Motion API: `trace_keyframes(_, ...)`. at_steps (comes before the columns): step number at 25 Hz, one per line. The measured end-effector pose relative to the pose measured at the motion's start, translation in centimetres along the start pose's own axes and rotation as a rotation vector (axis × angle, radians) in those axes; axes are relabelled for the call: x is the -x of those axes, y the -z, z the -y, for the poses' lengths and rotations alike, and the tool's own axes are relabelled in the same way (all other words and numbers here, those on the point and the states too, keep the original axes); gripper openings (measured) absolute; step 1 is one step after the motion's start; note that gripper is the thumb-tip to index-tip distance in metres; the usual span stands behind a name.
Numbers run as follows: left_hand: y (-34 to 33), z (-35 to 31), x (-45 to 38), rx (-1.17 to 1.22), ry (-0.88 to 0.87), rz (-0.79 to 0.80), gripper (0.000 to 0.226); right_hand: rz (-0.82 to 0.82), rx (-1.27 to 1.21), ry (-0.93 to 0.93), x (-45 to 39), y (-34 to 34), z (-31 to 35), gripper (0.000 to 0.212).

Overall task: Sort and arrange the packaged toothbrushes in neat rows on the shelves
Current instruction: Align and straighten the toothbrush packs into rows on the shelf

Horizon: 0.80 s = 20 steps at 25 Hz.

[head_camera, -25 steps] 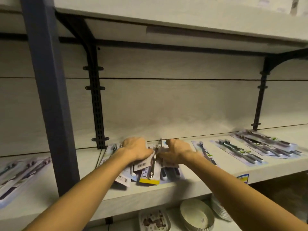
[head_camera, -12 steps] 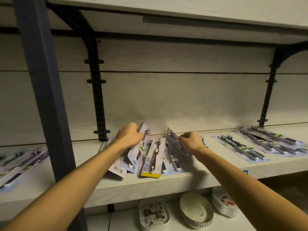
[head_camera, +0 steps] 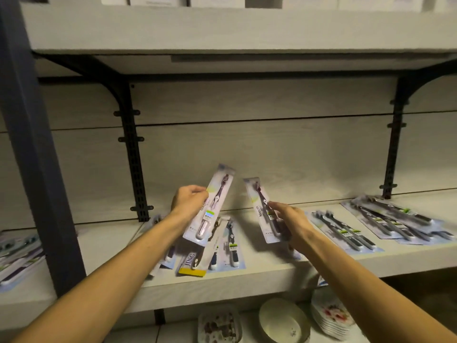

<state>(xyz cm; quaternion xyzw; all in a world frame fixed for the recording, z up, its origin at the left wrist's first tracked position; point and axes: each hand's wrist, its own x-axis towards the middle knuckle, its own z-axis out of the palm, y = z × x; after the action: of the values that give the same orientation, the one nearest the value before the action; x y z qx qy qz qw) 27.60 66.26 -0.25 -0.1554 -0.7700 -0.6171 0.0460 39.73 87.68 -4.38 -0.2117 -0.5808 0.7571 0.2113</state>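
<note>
My left hand [head_camera: 188, 200] grips a packaged purple toothbrush [head_camera: 213, 206] by its left edge and holds it tilted above the shelf [head_camera: 247, 278]. My right hand [head_camera: 293, 221] holds a second purple toothbrush pack [head_camera: 259, 201], also lifted and leaning left. Under both hands lies a loose heap of packs, among them one with a yellow end marked JING [head_camera: 191, 262] and a dark-handled one [head_camera: 232, 246]. Neater packs [head_camera: 343, 231] lie flat to the right, and several more [head_camera: 395, 219] at the far right.
A dark upright post [head_camera: 32, 154] stands at the left, with more packs [head_camera: 17, 256] beyond it. Black brackets [head_camera: 133, 154] [head_camera: 395, 144] hold the shelf above. Bowls [head_camera: 284, 320] and stacked plates [head_camera: 331, 318] sit on the shelf below.
Both hands have risen from the heap, each lifting a purple toothbrush pack clear of it and apart from the other. The view has tilted upward.
</note>
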Motion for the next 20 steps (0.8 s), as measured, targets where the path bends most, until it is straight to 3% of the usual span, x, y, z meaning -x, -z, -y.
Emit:
trace_keyframes(10,-11.4,-3.3,4.5,0.11,0.052,0.046,0.032,-0.046,0.031,0.116,1.1,11.3,3.6,0.022)
trace_keyframes(15,-17.6,-3.1,6.5,0.079,0.004,0.078,0.03,-0.035,0.045,0.112,1.3,17.3,4.3,0.035)
trace_keyframes(20,-19.5,-2.8,8.2,0.074,-0.056,-0.024,0.024,-0.044,0.035,0.15,1.7,18.0,3.7,0.052)
